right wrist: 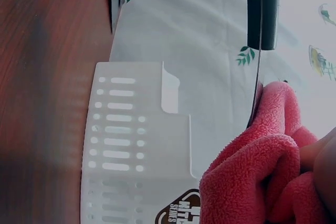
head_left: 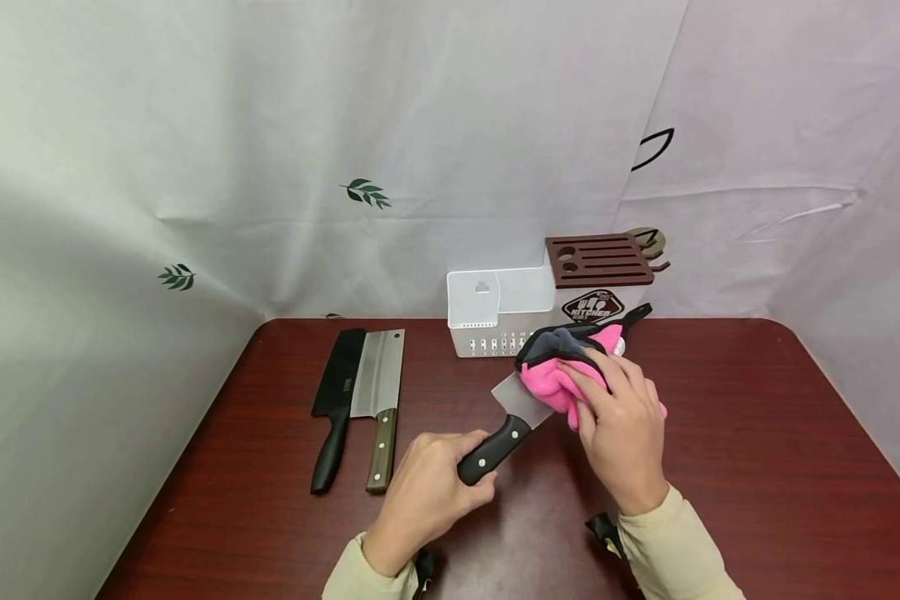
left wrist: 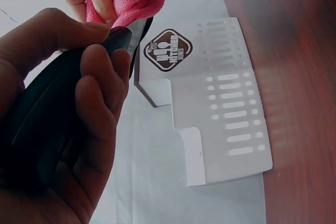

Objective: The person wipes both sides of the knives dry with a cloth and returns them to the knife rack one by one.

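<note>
Knife (head_left: 512,407) is held above the table (head_left: 757,433), roughly at its centre, blade pointing toward the far edge and tilted up.

Table: dark red-brown wood top, w/ pale cloth backdrop (head_left: 270,125) hanging behind the far edge and down the left side.

Storage rack (head_left: 540,304) stands at the middle of the far edge: white slotted basket on its left part, brown slotted knife-block top on its right part, w/ a brown kitchen logo on the front.

Two more blades lie flat side by side near the far-left corner, handles toward the near edge: a steel cleaver (head_left: 378,392) w/ wooden handle, and a black knife (head_left: 336,400) just left of it, touching or nearly so.

Left hand (head_left: 427,492) is near the near edge, fingers wrapped tight round the knife's black riveted handle; left wrist view shows thumb and fingers curled fully about it.

Right hand (head_left: 622,417) is beyond and to the right of the left hand, fingers curled over a pink cloth (head_left: 562,383) and pressing it onto the blade. Cloth has a dark grey part at its far end, probably the reverse face. Right wrist view shows the pink fleece bunched against the blade's thin edge.

Both sleeves are cream.
</note>
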Tool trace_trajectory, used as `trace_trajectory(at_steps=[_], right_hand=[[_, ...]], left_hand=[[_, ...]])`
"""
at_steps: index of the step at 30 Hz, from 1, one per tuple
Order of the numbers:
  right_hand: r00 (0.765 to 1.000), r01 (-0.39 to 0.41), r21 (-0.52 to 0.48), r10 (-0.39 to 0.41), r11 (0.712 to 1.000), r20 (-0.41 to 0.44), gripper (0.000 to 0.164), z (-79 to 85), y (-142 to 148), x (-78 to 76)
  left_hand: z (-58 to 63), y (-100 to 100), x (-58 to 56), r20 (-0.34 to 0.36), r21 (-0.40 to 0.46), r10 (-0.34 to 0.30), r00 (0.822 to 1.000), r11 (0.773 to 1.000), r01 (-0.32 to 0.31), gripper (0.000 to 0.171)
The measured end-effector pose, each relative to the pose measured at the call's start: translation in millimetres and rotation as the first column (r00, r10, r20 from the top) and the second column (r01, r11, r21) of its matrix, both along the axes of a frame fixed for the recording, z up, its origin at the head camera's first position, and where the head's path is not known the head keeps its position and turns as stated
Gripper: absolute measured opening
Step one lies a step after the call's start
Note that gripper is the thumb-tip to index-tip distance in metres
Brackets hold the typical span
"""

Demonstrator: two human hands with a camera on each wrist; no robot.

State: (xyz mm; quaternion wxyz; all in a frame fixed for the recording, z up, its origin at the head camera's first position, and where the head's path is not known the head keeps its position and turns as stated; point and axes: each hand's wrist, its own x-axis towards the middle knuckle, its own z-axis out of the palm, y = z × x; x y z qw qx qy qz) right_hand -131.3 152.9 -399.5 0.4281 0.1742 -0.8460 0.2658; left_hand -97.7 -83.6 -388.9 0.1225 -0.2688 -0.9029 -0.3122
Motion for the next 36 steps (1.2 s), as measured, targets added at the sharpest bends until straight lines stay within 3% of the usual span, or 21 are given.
trace_trajectory(at_steps=[7, 19, 36], right_hand=[[0.999, 0.025, 0.006, -0.025, 1.000, 0.037, 0.028, -0.4, 2.3, 0.7], [0.998, 0.062, -0.054, -0.061, 0.997, 0.003, 0.032, 1.1, 2.6, -1.0], [0.992, 0.125, -0.105, -0.124, 0.987, 0.020, 0.028, -1.6, 5.3, -3.1]], left_hand=[[0.7, 0.1, -0.2, 0.006, -0.003, -0.007, 1.000, 1.000, 0.007, 0.021], [1.3, -0.3, 0.3, 0.007, 0.000, -0.013, 1.000, 1.000, 0.013, 0.022], [1.0, -1.3, -0.5, -0.004, -0.007, -0.017, 1.000, 1.000, 0.017, 0.021]])
